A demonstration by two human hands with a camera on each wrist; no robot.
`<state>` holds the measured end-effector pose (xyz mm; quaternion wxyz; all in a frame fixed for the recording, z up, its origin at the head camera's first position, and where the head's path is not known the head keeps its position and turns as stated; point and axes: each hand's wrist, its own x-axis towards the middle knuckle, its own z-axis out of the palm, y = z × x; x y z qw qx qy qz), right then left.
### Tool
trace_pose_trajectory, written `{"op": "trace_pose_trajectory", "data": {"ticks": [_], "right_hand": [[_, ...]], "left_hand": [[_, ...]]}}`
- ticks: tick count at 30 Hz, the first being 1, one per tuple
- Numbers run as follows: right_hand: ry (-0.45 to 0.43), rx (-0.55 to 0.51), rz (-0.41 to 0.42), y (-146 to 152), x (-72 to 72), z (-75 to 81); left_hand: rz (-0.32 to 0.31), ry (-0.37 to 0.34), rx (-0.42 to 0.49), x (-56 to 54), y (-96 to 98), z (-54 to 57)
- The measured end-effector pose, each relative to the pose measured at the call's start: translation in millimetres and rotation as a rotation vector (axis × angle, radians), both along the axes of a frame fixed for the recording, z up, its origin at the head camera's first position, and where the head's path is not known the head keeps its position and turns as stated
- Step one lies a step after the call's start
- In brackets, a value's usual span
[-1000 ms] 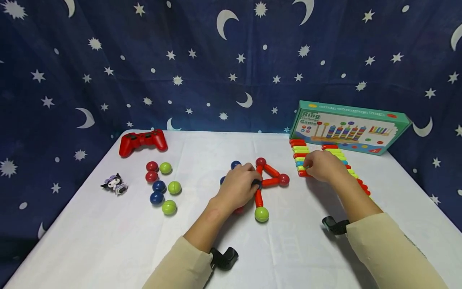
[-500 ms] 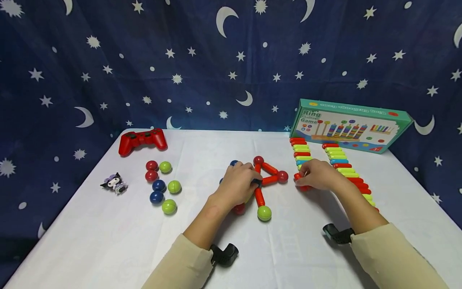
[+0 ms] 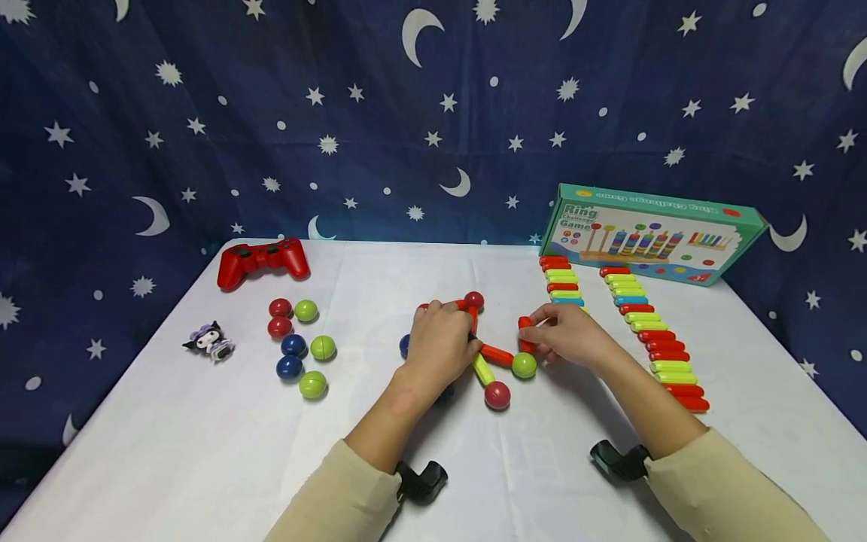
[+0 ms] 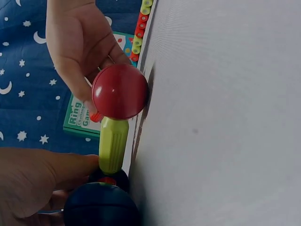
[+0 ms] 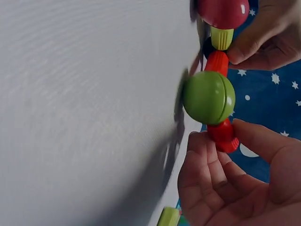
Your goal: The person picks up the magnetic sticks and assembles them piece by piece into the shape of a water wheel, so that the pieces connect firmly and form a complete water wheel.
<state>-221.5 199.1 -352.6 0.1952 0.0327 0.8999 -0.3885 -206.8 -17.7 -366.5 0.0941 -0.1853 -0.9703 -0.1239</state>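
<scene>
My left hand (image 3: 440, 339) grips the dark blue hub ball (image 4: 121, 180) of a ball-and-stick structure, mostly hidden under the hand in the head view. From the hub, a yellow-green stick (image 3: 483, 369) runs to a dark red ball (image 3: 497, 395), and a red stick (image 3: 497, 355) to a green ball (image 3: 524, 366). Between thumb and fingers, my right hand (image 3: 569, 335) pinches another red stick (image 3: 525, 331). Its lower end is at the green ball; whether they touch, I cannot tell. Another red ball (image 3: 474, 302) lies at the structure's far side.
Two rows of coloured sticks (image 3: 667, 355) lie at the right, before a green game box (image 3: 653, 235). Loose red, blue and green balls (image 3: 313, 385) sit left of the structure. Farther left are a small figurine (image 3: 210, 342) and a red game controller (image 3: 263, 263).
My right hand has taken a red stick from the near end of the left row and carried it left to the green ball. Under my left hand the structure has turned.
</scene>
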Motion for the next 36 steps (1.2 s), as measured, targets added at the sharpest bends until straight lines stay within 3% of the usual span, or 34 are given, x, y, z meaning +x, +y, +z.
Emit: {"op": "trace_pose_trajectory", "data": {"ticks": [7,13,25,30,36], "right_hand": [[0.011,0.055,0.040,-11,-8.1,-4.9],[0.126,0.150,0.145,-26,-20.3,-7.4],[0.247,0.346,0.198,-46,-35.5,-6.7],[0.256,0.337,0.205,-46,-38.9,-8.1],[0.281,0.252,0.238,-30,-39.6,-3.5]], "left_hand": [[-0.008,-0.005,0.047,1.7,0.0,0.7],[0.000,-0.071,0.068,4.7,1.3,6.5],[-0.071,-0.092,0.103,4.8,-3.3,7.4],[-0.095,-0.134,0.097,4.2,-6.4,9.0],[-0.196,-0.163,0.042,-2.8,-14.8,12.1]]}}
